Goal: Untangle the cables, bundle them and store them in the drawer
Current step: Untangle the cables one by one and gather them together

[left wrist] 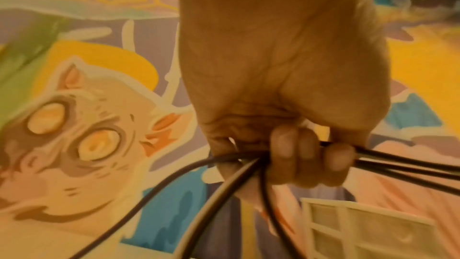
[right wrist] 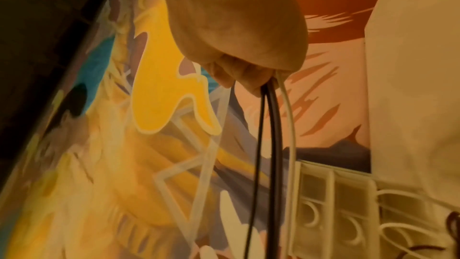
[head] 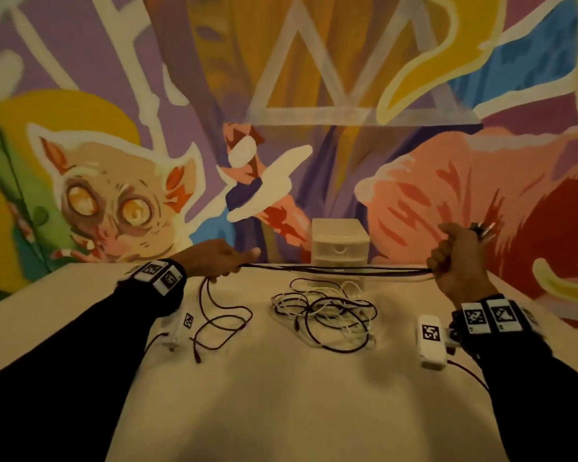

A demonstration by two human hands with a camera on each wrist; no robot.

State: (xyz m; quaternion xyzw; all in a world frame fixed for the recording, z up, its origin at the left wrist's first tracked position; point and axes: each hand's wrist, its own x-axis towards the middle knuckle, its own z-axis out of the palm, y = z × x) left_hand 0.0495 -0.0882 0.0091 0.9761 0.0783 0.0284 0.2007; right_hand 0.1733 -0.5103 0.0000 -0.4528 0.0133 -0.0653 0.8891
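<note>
Several dark cable strands (head: 334, 270) stretch taut above the table between my two hands. My left hand (head: 219, 260) grips one end of them in a fist (left wrist: 298, 157), and a loose dark tail (head: 219, 315) hangs from it down onto the table. My right hand (head: 456, 258) grips the other end, with connectors (head: 483, 230) sticking out past its knuckles; in the right wrist view dark cables (right wrist: 270, 145) and a white cable (right wrist: 290, 135) leave the fist (right wrist: 248, 78). A tangle of white and dark cables (head: 324, 315) lies on the table. The small white drawer unit (head: 340, 246) stands behind, drawers closed.
The table (head: 281, 395) has a pale cover. A painted wall (head: 281, 111) rises right behind the drawer unit. A small white device with a marker (head: 431, 341) hangs under my right wrist, another (head: 181, 325) under my left.
</note>
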